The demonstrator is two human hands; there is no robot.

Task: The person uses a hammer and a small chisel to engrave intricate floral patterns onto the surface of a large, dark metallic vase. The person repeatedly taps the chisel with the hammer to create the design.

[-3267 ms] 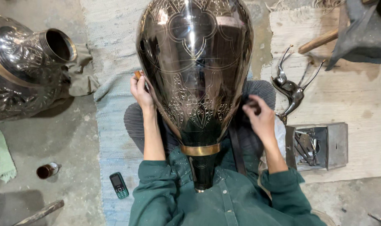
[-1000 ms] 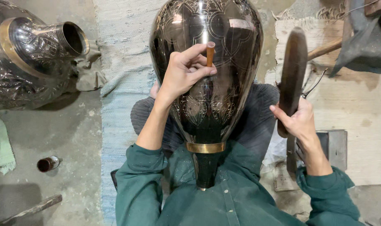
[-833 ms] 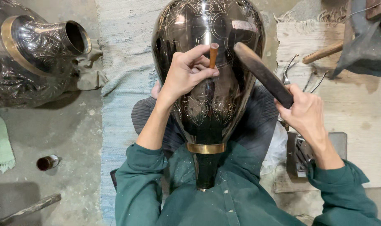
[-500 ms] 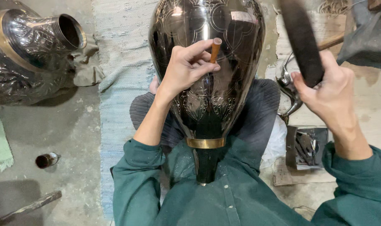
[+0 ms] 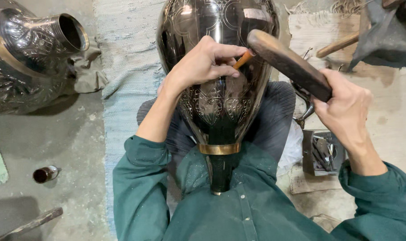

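A: Head view – the mallet (image 5: pixel 288 63) is coming down now. Half a sec ago it was up high by the right shoulder; now its far end is sitting right at the top of the chisel (image 5: pixel 243 58).

B: So the right hand (image 5: pixel 345 107) is swinging while the left is keeping still?

A: Yep. Left hand (image 5: pixel 203 64) is pinching the small orange-brown chisel w/ fingertips closed narrow round it, tip against the dark engraved vase (image 5: pixel 218 85). It hasn't shifted vs. a sec ago. Right hand is wrapped tight round the mallet's near end.

B: And the vase?

A: Lying in the lap, neck w/ the brass band (image 5: pixel 219 148) pointing at the chest, belly away. I'm guessing a strike is landing, so another mark is going into the pattern. A second vase (image 5: pixel 29 58) is lying on the floor, left.
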